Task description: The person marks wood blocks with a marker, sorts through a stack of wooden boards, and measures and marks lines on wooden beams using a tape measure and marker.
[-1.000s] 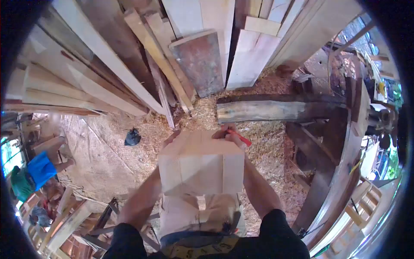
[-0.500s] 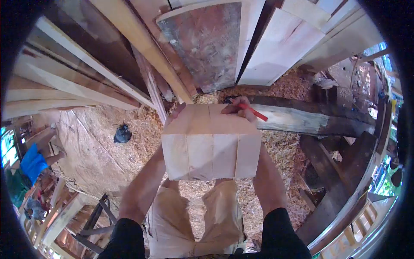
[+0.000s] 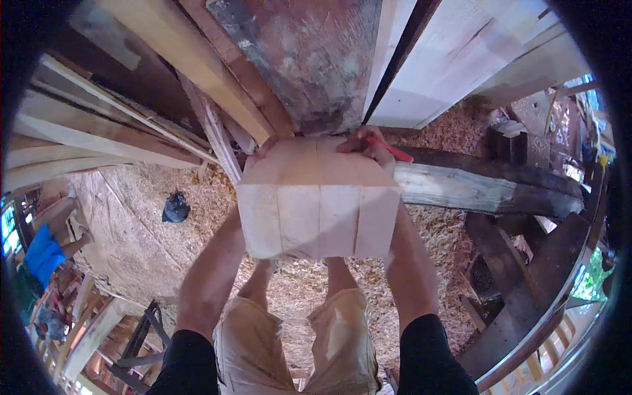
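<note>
While hands (image 3: 255, 158) (image 3: 370, 146) hold boards (image 3: 299, 220), shavings (image 3: 421, 243) below

Block (image 3: 299, 220): pale tan, top warmer and peachier; thin darker seam lines striping front, greyish shadow patch toward lower right. Stick (image 3: 403, 155): bright red. Sleeves (image 3: 434, 352): plain black. Trousers (image 3: 253, 339): plain beige. Wood shavings (image 3: 434, 247): speckled, pale gold to reddish brown. Bag (image 3: 176, 207): black. Beam (image 3: 447, 184): dark brown upper edge, pale side streaked with grey grain. Panel (image 3: 309, 59): reddish brown, mottled grey. Plank (image 3: 191, 62): yellowish tan. Board (image 3: 454, 59): whitish, faint pink streaks. Cloth (image 3: 45, 255) at far left: vivid blue.
</note>
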Available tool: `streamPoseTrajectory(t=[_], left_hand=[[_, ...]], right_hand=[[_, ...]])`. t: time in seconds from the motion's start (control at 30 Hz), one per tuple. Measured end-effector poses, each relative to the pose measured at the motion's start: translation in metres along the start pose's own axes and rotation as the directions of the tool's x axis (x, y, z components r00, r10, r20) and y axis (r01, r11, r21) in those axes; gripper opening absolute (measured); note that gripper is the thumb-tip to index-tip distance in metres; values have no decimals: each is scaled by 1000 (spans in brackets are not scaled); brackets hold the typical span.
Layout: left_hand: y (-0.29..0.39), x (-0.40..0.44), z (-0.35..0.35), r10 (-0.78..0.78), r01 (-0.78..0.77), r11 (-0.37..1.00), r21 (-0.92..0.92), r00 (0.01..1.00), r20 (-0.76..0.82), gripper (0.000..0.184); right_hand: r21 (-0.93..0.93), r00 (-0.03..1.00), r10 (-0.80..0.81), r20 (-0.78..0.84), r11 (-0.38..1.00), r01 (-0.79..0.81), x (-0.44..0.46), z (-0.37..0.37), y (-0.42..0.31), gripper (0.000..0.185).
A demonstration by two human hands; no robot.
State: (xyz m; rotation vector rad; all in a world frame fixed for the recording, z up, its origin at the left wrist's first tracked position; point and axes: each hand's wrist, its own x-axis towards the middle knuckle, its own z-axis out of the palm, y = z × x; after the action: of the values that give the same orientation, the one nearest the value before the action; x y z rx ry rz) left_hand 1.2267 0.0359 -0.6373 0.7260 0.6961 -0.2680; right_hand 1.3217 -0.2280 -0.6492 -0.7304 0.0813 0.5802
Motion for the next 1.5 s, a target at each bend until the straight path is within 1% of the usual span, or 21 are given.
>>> streamPoseTrajectory(t=[0.03, 0.1, 0.13, 0.17, 0.23, 0.27, 0.3, 0.4, 0.7, 0.77, 0.83, 0.87, 0.97, 1.07, 1.17, 1.2, 1.3, 1.37, 1.43, 1.47, 1.5], left_hand=[[0, 2, -2, 0, 0, 1000, 11, 1000, -6, 51], [-1, 6, -5, 3, -2, 1000, 29, 1000, -19, 52], [-2, 7, -6, 1, 1, 999, 44, 1000, -28, 52], [-2, 7, -8, 5, -3, 999, 48, 999, -32, 52], [0, 9, -12, 6, -3, 997, 75, 999, -48, 53], [0, 11, -14, 6, -2, 996, 87, 999, -51, 53], [0, 13, -16, 8, -3, 995, 100, 999, -54, 53], [6, 14, -22, 10, 1, 990, 143, 997, -78, 54], [17, 11, -31, 17, 6, 978, 206, 994, -112, 57], [11, 18, -34, 11, 15, 975, 220, 993, -119, 57], [4, 28, -34, 8, 21, 969, 247, 993, -116, 58], [-1, 31, -36, 3, 27, 967, 255, 993, -119, 58], [-11, 36, -43, -6, 43, 960, 276, 991, -135, 59], [-15, 46, -48, -6, 53, 947, 318, 989, -147, 60], [-4, 56, -59, 23, 38, 908, 418, 990, -140, 61], [4, 55, -65, 37, 23, 899, 437, 991, -127, 61], [27, 29, -55, 83, -55, 973, 224, 990, -118, 62], [38, 3, -7, 39, -60, 996, -68, 962, -271, 63], [34, 3, 3, 97, -54, 987, 150, 950, -298, 69], [22, 14, -15, 142, -51, 944, 326, 954, -262, 73], [18, 19, -26, 178, -46, 869, 493, 958, -225, 77]], right_hand=[[85, 999, 34, -7, 996, -33, 5, -3, 4, 26], [-51, 988, 46, -148, 997, -54, 15, -10, 12, 25], [-347, 973, -217, -76, 921, 179, 21, -25, 25, 24], [-590, 899, -432, 74, 708, 389, 29, -49, 46, 24], [-607, 905, -421, 57, 705, 366, 31, -45, 44, 25], [-376, 973, -195, -126, 917, 135, 25, -14, 23, 25], [-79, 969, 74, -235, 992, -95, 22, 5, 12, 25], [-166, 979, -29, -203, 986, -5, 32, 6, 31, 26], [-273, 970, -38, -238, 962, -29, 41, -23, 57, 29], [-167, 955, 42, -294, 981, -95, 37, -35, 70, 28], [127, 906, 208, -368, 977, -172, 39, -46, 70, 26], [240, 940, 218, -263, 958, -155, 39, -65, 79, 23], [-274, 944, -77, -321, 962, -14, 48, -112, 121, 22], [-479, 908, -126, -399, 873, -89, 57, -121, 126, 21], [-513, 703, -425, -571, 853, 99, 61, -113, 134, 19], [-669, 608, -470, -640, 729, -141, 50, -69, 98, 20], [-238, 709, -170, -684, 971, 4, 32, -26, 62, 23], [-227, 729, -208, -653, 971, 74, 25, 5, 55, 22], [-182, 726, -196, -659, 978, 99, 23, 20, 50, 21], [-359, 761, -325, -561, 924, 130, 25, 28, 53, 21], [-360, 744, -362, -562, 916, 174, 30, 30, 61, 20]])
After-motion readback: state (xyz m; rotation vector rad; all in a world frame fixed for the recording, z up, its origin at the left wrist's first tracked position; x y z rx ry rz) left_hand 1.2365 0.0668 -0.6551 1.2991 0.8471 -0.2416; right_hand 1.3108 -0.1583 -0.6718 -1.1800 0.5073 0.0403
